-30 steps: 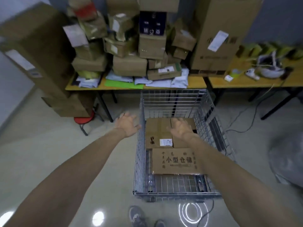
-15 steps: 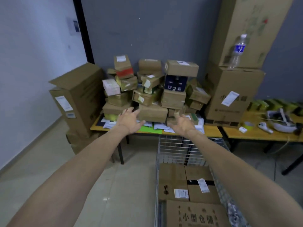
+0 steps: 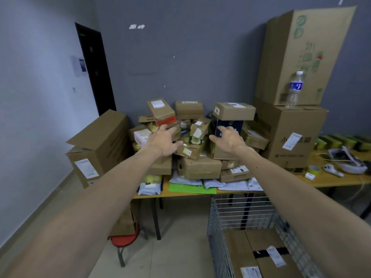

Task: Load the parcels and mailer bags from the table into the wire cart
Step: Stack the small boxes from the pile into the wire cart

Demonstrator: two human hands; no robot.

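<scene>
**Both hands reaching into the parcel heap; cart part-filled**

Clock directions taken on the frame, 12 = far wall.

Largest first. Two big cartons (image 3: 289, 135) stand stacked at 2 o'clock against the wall, the upper one leaning slightly; they look like storage, not part of the load. One water bottle (image 3: 294, 90) stands upright on the lower carton's top. At 9 o'clock, two more large cartons (image 3: 100, 145) sit off the end of the worktop (image 3: 331, 183), the top one tilted with its flap open. One red stool (image 3: 124, 240) is below them at 7 o'clock.

Parcel heap (image 3: 198, 167), centre: brown boxes piled loosely several layers deep at odd angles. Count at least fifteen; the exact number cannot be told, since many hide each other. One dark blue box (image 3: 228, 125) sits under a brown one at 1 o'clock. Mailer bags (image 3: 150, 187) lie flat beneath the boxes along the near edge, at least four grey-white ones, plus one green sheet (image 3: 190, 188). Judgement: boxes must come off before the bags are free.

Wire cart (image 3: 241, 213) at 5 o'clock, just against the worktop's near edge, presumably parked there for a short carry. Two boxes are visible inside; more may lie out of frame.

Left hand (image 3: 163, 144): fingers spread wide, tips at the box with the red band (image 3: 162, 115); contact cannot be confirmed. Right hand (image 3: 229, 140): fingers wide, nothing held, before the blue box.
</scene>
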